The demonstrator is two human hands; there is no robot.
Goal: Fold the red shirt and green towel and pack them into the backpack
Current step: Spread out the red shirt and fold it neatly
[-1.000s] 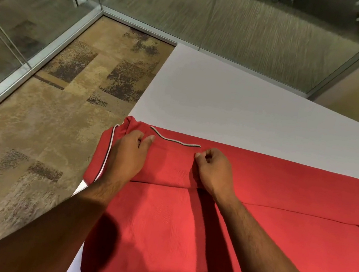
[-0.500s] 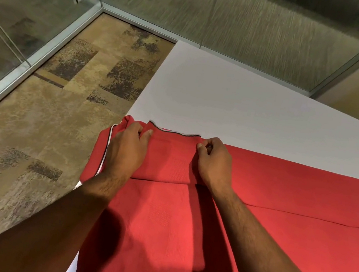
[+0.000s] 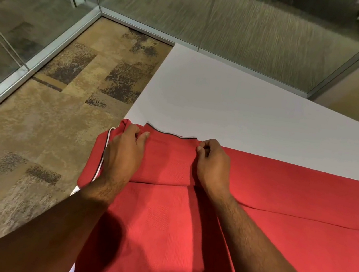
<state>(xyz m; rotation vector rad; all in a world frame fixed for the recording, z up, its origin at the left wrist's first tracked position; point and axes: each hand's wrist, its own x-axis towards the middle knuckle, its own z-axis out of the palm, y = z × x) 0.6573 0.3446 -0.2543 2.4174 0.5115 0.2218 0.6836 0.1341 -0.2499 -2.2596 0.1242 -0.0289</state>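
Note:
The red shirt [image 3: 277, 220] lies spread on the white table [image 3: 235, 111], its left edge hanging over the table's side. A sleeve with a black and white trimmed cuff is folded over onto the shirt's body. My left hand [image 3: 122, 155] pinches the sleeve's left corner between thumb and fingers. My right hand [image 3: 211, 164] pinches the sleeve's right corner with curled fingers. Both hands sit at the shirt's far edge. Neither the green towel nor the backpack is in view.
The table's left edge runs down beside a patterned brown carpet [image 3: 47, 127]. Glass walls with metal frames [image 3: 46, 50] stand at the left and behind the table. Bare white tabletop lies beyond the shirt.
Both hands have carried the sleeve's trimmed edge farther from me, to the shirt's far edge. The fold has flattened.

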